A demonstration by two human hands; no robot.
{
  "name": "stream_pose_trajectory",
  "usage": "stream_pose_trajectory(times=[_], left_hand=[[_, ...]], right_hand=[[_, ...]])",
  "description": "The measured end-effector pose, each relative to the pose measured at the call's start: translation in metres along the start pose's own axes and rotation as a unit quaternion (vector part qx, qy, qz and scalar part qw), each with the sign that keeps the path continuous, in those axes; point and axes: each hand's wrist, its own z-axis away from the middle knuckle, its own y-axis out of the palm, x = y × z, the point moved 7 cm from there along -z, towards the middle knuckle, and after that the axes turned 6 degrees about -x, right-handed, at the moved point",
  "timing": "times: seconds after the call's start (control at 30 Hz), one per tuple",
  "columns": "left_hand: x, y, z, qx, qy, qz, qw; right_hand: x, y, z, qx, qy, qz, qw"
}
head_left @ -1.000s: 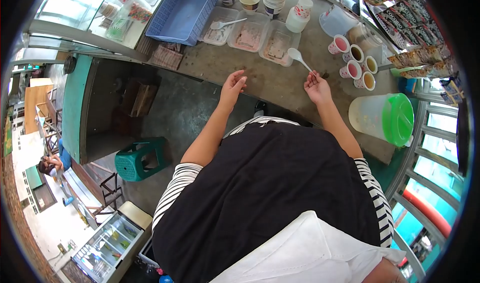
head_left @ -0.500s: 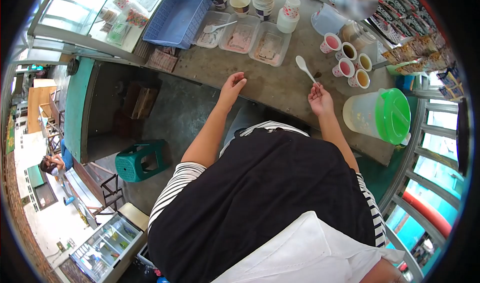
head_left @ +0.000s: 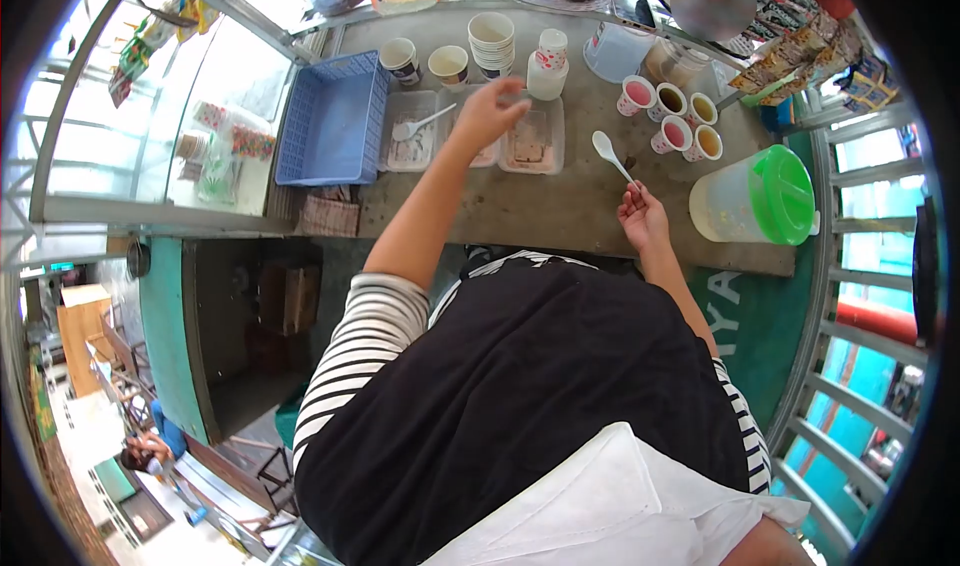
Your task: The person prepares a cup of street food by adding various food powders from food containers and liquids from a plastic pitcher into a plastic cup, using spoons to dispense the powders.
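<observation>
Our left hand (head_left: 488, 121) has moved up the frame from the near edge of the tabletop (head_left: 570, 206) to the clear tubs (head_left: 550, 131), while our right hand (head_left: 645, 216) stays right of centre with its spoon. Across the upper half of the frame stretches the tabletop, with a blue basket (head_left: 333, 131) at upper left and a green-lidded pitcher (head_left: 780, 196) at right. Three tubs lie in a row at upper centre, the middle one mostly hidden behind our left hand. Just right of our left fingers stands a white container (head_left: 546, 81), upright, topped by patterned cups (head_left: 551, 48); our left hand is the nearer one to it. Those fingers are blurred, loosely curled and part open, with nothing visible in them; we cannot tell whether they touch anything. Five filled cups (head_left: 672, 136) cluster at upper right. Our right fingers pinch the handle end of a white spoon (head_left: 604, 147), whose long axis slants up and left to its bowl, just right of the rightmost tub.
</observation>
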Motion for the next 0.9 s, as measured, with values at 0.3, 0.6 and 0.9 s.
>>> stream_pose_trajectory(times=[0.3,0.6,0.9], left_hand=[[-0.056,0.049,-0.114,0.092,0.235,-0.271,0.929],[-0.095,0.042,-0.138,0.150,0.305,-0.383,0.859],[-0.130,-0.026,-0.149,0.057,0.335,-0.215,0.916]], right_hand=[[-0.046,0.021,0.017,0.000,-0.071,-0.143,0.987],[-0.076,-0.034,0.076,-0.064,-0.121,-0.198,0.971],[-0.051,0.003,0.091,0.040,-0.151,-0.208,0.966]])
